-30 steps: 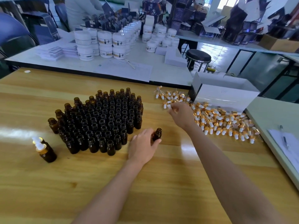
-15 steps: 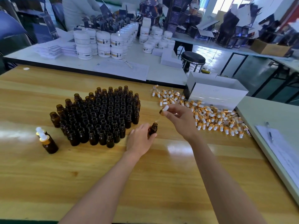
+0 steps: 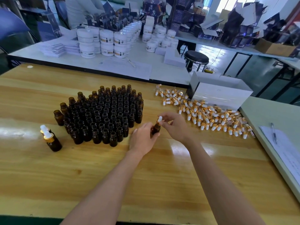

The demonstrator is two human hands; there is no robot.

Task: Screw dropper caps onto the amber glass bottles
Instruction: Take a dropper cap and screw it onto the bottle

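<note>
amber bottle [image 3: 156,128]: body mostly hidden by the left grip [image 3: 142,138].
dropper cap [image 3: 160,119]: collar partly covered by the right grip [image 3: 176,125].
rear capped bottle [image 3: 43,127]: body hidden behind front capped bottle [image 3: 53,142].
jar labels [image 3: 105,40]: too small to read.

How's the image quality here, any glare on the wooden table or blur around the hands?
Head view: window glare makes bright patches on the table near the right hand and by the capped bottles; wide-angle distortion stretches the forearms; the left hand, bottle and dropper cap look slightly soft; top-right windows are blown out.
</note>
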